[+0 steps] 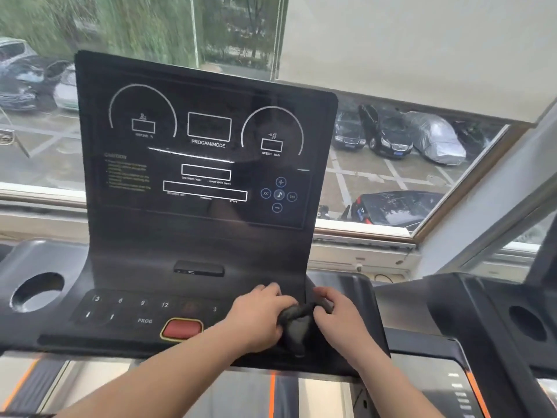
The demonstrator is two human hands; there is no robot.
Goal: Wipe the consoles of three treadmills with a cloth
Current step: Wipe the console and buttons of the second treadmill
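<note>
A black treadmill console (205, 164) stands upright in front of me, its dark display panel printed with white gauges and boxes. Below it lies a keypad shelf with number keys and a red stop button (181, 328). A dark bunched cloth (297, 322) sits on the right part of that shelf. My left hand (259, 315) grips the cloth's left side with curled fingers. My right hand (336, 318) grips its right side, fingers curled over the top. Most of the cloth is hidden between the two hands.
A round cup holder (36, 292) sits at the console's left wing. A second treadmill console (494, 321) with its own cup holder stands to the right. Behind is a large window (401, 164) over a car park. The treadmill belt (271, 393) runs below my forearms.
</note>
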